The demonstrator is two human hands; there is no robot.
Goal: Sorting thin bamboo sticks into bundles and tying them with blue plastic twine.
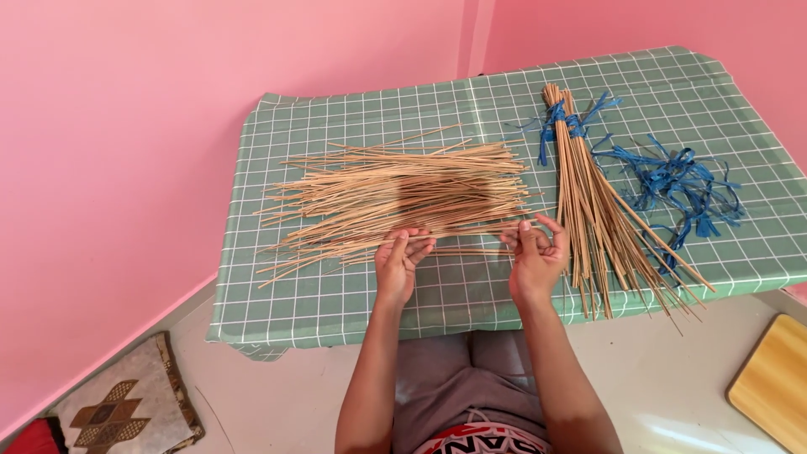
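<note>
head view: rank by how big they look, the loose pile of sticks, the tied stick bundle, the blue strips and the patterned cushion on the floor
1. loose pile of sticks
2. tied stick bundle
3 and 4. blue strips and patterned cushion: these look alike in spread, and the cushion lies lower than the table, so no ranking between them.

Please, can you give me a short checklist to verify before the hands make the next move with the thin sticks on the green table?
1. Left hand has fingers on the sticks it lifts: ok, fingertips pinch a few thin sticks.
2. Right hand grips the same sticks: ok, thumb and fingers close around them.
3. Loose pile of sticks lies fully on the table: ok, all ends are on the cloth.
4. Tied bundle is secure on the table: not ok, its loose ends hang over the near edge.
5. Blue strips are within reach: ok, they lie just right of the bundle.
6. Exact number of sticks held: cannot tell.
</note>
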